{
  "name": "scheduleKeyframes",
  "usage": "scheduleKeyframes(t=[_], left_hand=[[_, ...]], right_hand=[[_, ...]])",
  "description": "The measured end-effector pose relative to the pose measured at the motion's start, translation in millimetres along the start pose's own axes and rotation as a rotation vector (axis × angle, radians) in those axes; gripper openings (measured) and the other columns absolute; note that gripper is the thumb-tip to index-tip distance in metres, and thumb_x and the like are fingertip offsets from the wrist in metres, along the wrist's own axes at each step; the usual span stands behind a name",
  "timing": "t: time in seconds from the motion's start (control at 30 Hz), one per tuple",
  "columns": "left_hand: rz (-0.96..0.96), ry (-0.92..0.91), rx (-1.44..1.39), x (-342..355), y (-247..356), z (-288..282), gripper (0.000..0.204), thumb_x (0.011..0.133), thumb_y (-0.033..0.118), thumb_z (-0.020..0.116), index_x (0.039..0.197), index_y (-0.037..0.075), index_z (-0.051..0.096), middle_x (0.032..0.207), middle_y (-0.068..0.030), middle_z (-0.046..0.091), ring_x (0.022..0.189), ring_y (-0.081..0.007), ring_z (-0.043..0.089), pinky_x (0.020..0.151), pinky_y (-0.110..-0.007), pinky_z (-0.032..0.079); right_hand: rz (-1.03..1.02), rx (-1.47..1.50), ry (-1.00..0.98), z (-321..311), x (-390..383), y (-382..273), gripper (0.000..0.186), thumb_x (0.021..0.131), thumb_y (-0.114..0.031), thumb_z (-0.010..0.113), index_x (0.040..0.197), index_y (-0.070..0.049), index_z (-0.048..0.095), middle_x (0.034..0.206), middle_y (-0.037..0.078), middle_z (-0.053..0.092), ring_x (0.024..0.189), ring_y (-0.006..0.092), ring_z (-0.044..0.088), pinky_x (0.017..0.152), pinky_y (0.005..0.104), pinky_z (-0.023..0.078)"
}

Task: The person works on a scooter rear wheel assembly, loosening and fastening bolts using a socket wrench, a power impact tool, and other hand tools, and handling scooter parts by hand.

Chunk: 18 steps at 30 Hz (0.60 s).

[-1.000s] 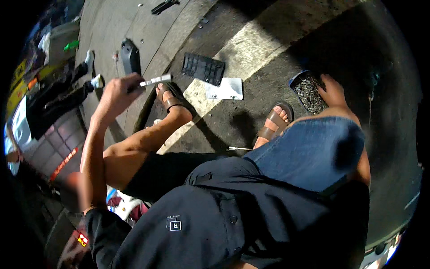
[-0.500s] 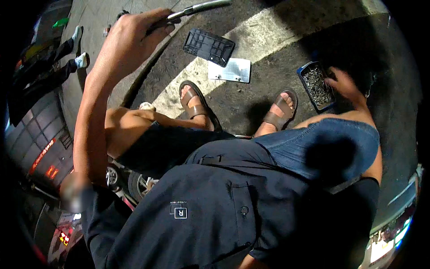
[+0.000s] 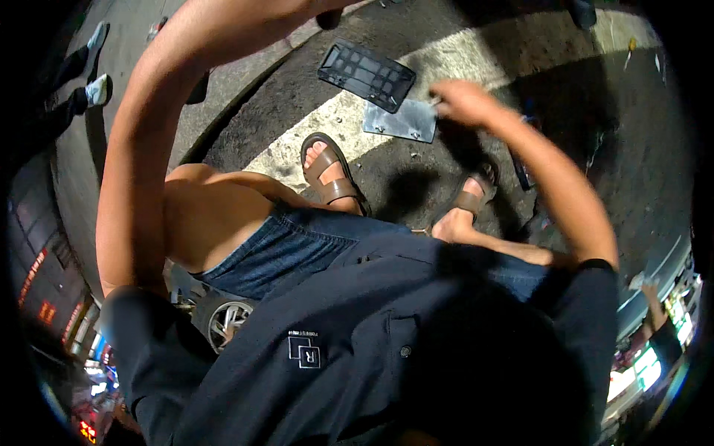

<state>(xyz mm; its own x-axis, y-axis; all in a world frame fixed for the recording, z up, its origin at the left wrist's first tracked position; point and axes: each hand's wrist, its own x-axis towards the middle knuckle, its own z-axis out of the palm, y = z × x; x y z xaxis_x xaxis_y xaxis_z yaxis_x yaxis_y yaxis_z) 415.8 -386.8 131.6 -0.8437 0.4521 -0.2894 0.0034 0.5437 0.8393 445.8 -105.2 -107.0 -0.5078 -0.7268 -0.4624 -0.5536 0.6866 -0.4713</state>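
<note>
My right hand [image 3: 467,104] is over the right end of a flat silvery metal plate [image 3: 398,123] on the ground. Its thumb and fingers are pinched together, with a small pale bit at the tips that is too blurred to name. A black plastic frame with a grid of openings [image 3: 364,76] lies just beyond the plate and overlaps its far edge. My left forearm [image 3: 223,33] reaches up and out past the top edge, so that the hand is cut off. Mostly hidden behind my right forearm is the blue-edged tray [image 3: 523,175] of small metal pieces.
My sandalled feet [image 3: 327,171] stand on dark, rough ground crossed by a broad pale stripe [image 3: 454,52]. A kerb edge runs along the left. A wheel [image 3: 227,323] is beside my left thigh. Another person's shoes [image 3: 97,91] are at the far left.
My right hand has left the tray and moved left to the metal plate. My left hand, which held a silver-coloured rod-like tool, has gone out past the top edge.
</note>
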Motion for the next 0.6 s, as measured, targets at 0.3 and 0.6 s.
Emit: scheduleKeyframes(t=[0.3,0.6], left_hand=[[-0.214,-0.006,-0.231,-8.1,5.8,-53.8,0.023,0.089,0.019,0.057,0.109,0.008,0.058,0.064,0.0004,0.053,0.052,-0.0055,0.047,0.045,-0.020,0.038],[-0.150,0.109,-0.212,26.8,-42.9,-30.9,0.028,0.084,0.015,0.052,0.109,0.004,0.059,0.068,0.0062,0.042,0.059,-0.0058,0.041,0.053,-0.022,0.035]], right_hand=[[0.275,0.061,0.419,72.1,64.0,-71.5,0.047,0.068,-0.021,0.073,0.108,-0.011,0.052,0.100,0.014,0.049,0.094,0.0353,0.052,0.078,0.0439,0.046],[0.278,-0.069,0.390,82.9,66.4,-66.4,0.064,0.059,-0.022,0.077,0.115,-0.009,0.050,0.108,0.013,0.046,0.097,0.0318,0.051,0.077,0.0418,0.047]])
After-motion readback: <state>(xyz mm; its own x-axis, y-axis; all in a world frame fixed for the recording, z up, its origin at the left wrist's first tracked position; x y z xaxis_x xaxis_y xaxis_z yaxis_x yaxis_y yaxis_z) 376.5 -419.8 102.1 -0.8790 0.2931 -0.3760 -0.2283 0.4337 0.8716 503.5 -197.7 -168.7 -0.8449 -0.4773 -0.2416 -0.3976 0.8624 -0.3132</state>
